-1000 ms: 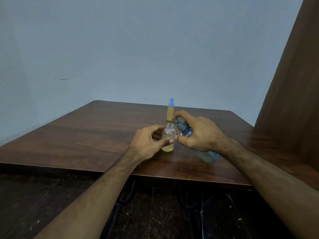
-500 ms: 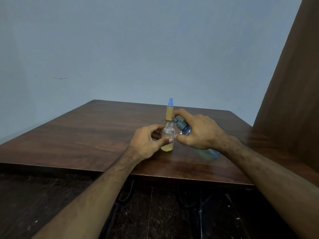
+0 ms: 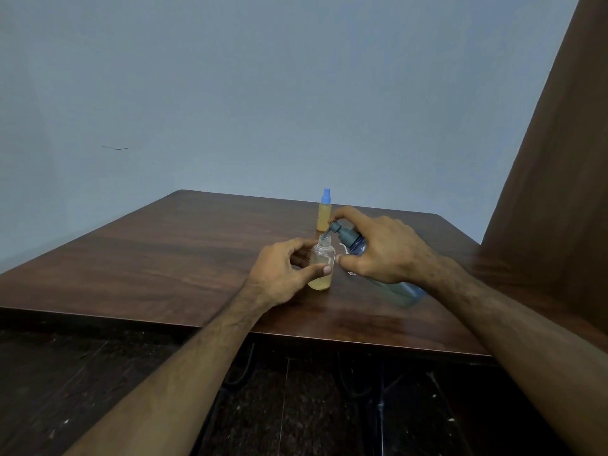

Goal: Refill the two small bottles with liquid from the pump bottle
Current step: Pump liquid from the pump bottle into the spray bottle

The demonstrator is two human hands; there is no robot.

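Pumping liquid into the open small bottle

The right hand (image 3: 381, 248) grips the tilted pump bottle (image 3: 357, 246), one finger on top; its spout now sits right at the mouth of the small open bottle (image 3: 321, 265), closer than before. The left hand (image 3: 279, 274) pinches that bottle on the worktop (image 3: 164, 251). It looks partly full. The capped bottle (image 3: 324, 214) behind looks full.

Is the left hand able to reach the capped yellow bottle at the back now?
Probably not freely: the left hand grips the open small bottle, and the tilted pump bottle lies across the path to the capped bottle.
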